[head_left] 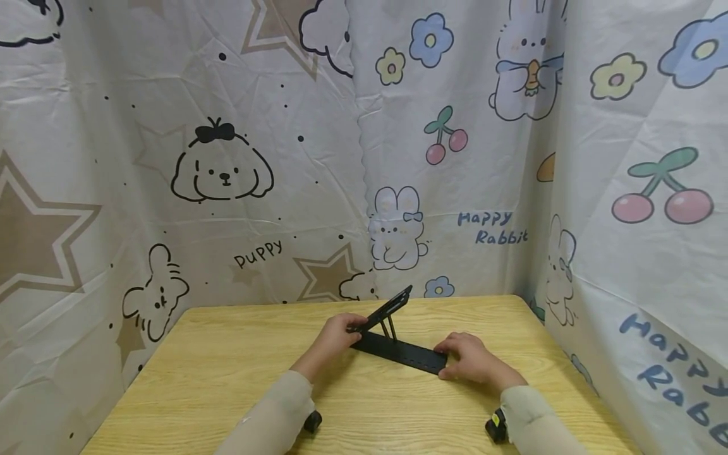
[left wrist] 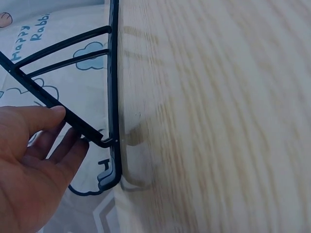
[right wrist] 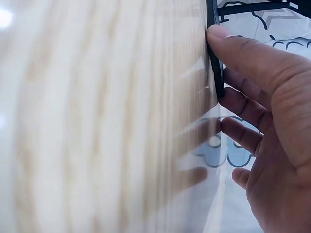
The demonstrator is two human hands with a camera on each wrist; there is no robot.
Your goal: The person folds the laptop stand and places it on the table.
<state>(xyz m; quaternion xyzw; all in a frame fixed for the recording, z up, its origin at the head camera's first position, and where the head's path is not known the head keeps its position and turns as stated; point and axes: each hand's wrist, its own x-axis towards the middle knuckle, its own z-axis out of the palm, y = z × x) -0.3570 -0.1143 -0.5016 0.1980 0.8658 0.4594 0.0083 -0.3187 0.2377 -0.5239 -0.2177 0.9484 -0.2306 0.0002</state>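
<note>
Pale yellow wood grain across the table (head_left: 227, 385); its surface mirrors the right hand's fingers in the right wrist view. Printed white curtain (head_left: 324, 170) hangs behind the table and along its right side, showing stars, rabbits, flowers and cherries. Cream sleeves (head_left: 273, 411) cover both forearms; a small black device (head_left: 313, 421) sits at the left wrist, another at the right.

Black stand base (head_left: 406, 356) lies along the tabletop between the hands, angled, its right end nearer the person. Full contact underneath: cannot tell. Tilted black panel (head_left: 388, 311) rises from the base's left end, leaning up to the right. Two thin struts (head_left: 392, 328) connect panel and base, standing in the space between the hands.

Left hand (head_left: 333, 335): pinches the panel near its low, hinged end, thumb on the upper face, fingers behind. Right hand (head_left: 469, 359): grips the base's right end, thumb opposite fingers.
</note>
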